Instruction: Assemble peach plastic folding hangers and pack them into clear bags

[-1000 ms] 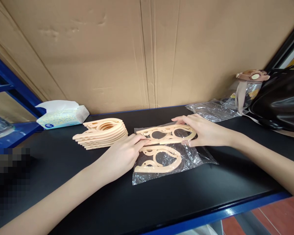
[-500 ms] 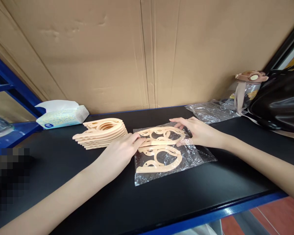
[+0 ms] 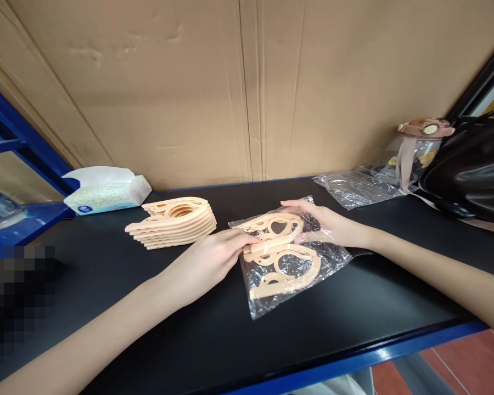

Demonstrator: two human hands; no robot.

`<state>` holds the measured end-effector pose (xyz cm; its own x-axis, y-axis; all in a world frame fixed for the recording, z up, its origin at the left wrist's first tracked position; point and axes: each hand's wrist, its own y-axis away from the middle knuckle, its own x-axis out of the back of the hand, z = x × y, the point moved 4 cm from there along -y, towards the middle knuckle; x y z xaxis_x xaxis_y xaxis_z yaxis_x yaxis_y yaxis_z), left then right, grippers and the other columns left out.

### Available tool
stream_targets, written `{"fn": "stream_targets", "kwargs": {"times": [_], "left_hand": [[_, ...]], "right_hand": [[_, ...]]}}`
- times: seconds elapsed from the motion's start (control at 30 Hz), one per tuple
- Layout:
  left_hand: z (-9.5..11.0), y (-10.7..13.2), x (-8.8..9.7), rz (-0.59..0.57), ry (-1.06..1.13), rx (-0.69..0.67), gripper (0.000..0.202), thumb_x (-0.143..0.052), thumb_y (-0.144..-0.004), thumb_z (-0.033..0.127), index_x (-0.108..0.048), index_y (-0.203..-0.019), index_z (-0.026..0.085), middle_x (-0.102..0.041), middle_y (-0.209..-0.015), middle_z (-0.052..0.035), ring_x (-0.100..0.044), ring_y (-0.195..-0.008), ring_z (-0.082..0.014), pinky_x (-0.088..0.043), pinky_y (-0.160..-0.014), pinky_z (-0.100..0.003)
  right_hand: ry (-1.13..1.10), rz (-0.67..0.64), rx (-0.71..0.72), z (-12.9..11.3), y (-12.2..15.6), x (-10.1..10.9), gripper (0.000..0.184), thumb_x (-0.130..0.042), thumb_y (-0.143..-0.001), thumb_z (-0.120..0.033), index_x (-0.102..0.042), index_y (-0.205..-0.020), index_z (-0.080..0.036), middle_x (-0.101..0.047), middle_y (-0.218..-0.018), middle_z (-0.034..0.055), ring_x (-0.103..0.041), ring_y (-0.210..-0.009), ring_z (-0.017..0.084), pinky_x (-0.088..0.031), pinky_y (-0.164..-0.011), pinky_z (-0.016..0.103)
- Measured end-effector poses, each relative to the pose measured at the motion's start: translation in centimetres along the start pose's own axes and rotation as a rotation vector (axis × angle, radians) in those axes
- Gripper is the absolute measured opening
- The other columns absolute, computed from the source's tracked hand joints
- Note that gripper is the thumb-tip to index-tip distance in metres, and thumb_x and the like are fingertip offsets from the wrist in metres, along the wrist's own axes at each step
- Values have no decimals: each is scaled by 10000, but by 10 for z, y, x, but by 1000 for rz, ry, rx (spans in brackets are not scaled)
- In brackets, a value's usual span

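Pale peach folding hangers [image 3: 183, 228], black tabletop [image 3: 313, 329], tan cardboard [image 3: 168, 99]
The plastic bag [image 3: 331, 257] is colourless with white glints; the tissue pack [image 3: 107, 197], white with speckled pale yellow and aqua, bears a dark-blue logo [image 3: 84, 209]; the bottle lid [image 3: 420, 127] is dusty pink-brown, its strap [image 3: 405, 164] beige.

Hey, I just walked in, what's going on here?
A person is handling a clear plastic bag with two folded beige hangers in it on a black tabletop. The left hand touches the bag's left side; the right hand, thumb and fingers spread, is at the right end of the farther hanger. A stack of matching hangers sits to the left.
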<state>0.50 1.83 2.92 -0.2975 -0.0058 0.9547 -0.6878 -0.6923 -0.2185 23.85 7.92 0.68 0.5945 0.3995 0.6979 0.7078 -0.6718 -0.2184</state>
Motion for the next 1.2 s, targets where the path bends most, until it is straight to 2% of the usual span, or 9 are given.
{"fn": "stream_targets", "kwargs": {"times": [0.1, 0.23, 0.37, 0.43, 0.6, 0.8, 0.9, 1.1, 1.2], "left_hand": [[-1, 0, 6, -1, -90, -46, 358, -351, -954, 151, -549, -1237, 245, -631, -1181, -28, -605, -1008, -176, -491, -851, -301], [-10, 0, 14, 43, -377, 10, 379, -386, -916, 166, -537, -1263, 149, -638, -1158, -92, -558, -1025, -250, -442, -898, -419], [-19, -2, 6, -47, -484, 13, 388, -327, -954, 173, -541, -1276, 136, -660, -1108, -93, -563, -972, -247, -434, -857, -408], [-22, -4, 2, -49, -512, -8, 385, -299, -970, 169, -568, -1244, 135, -665, -1077, -94, -565, -941, -240, -435, -832, -391], [-23, -6, -2, -12, -466, -44, 374, -288, -981, 148, -605, -1179, 150, -657, -1031, -86, -564, -909, -215, -446, -799, -351], [-20, -6, 6, 30, -311, 49, 345, -358, -986, 286, -614, -1171, 147, -676, -1037, -66, -578, -920, -214, -462, -828, -366], [-18, -7, 7, 32, -309, 57, 376, -335, -1000, 328, -619, -1163, 144, -681, -1038, -61, -577, -921, -218, -456, -839, -373], [-18, -9, 3, 3, -296, 55, 370, -283, -1013, 275, -624, -1095, 158, -665, -1013, -60, -571, -891, -211, -452, -792, -352], [-18, -9, 1, 25, -316, 50, 360, -264, -1015, 251, -607, -1081, 163, -650, -1001, -61, -567, -889, -207, -448, -792, -347]], "right_hand": [[-71, -62, 12, -2, 2, 4, 781, -711, -772, -405, -302, -1424, -271, -557, -1301, 93, -516, -1220, 231, -376, -1058, 484], [-78, -125, -1, -3, 4, 7, 808, -711, -777, -371, -273, -1453, -301, -541, -1320, 77, -498, -1237, 226, -367, -1061, 484], [-73, -105, 20, -3, 3, 6, 794, -702, -787, -375, -282, -1458, -310, -542, -1345, 61, -480, -1265, 214, -307, -1103, 483], [-67, -70, 30, -3, 2, 4, 769, -704, -782, -392, -317, -1441, -300, -563, -1326, 60, -501, -1245, 215, -312, -1096, 483], [-12, 9, -13, -3, 0, 0, 717, -719, -752, -448, -415, -1373, -263, -626, -1211, 75, -563, -1148, 240, -396, -996, 476], [6, 34, -14, -5, 1, -1, 700, -734, -733, -460, -447, -1337, -253, -656, -1125, 62, -599, -1065, 233, -442, -912, 427], [11, 42, -1, -4, 1, -2, 698, -730, -738, -463, -449, -1339, -247, -653, -1131, 68, -607, -1046, 231, -460, -889, 413], [58, 68, 33, -3, 1, -4, 707, -723, -751, -460, -434, -1360, -246, -633, -1174, 78, -607, -1055, 229, -471, -909, 410], [77, 69, 50, -6, 1, -5, 711, -707, -769, -459, -410, -1381, -251, -627, -1187, 76, -603, -1065, 225, -469, -936, 416]]}}
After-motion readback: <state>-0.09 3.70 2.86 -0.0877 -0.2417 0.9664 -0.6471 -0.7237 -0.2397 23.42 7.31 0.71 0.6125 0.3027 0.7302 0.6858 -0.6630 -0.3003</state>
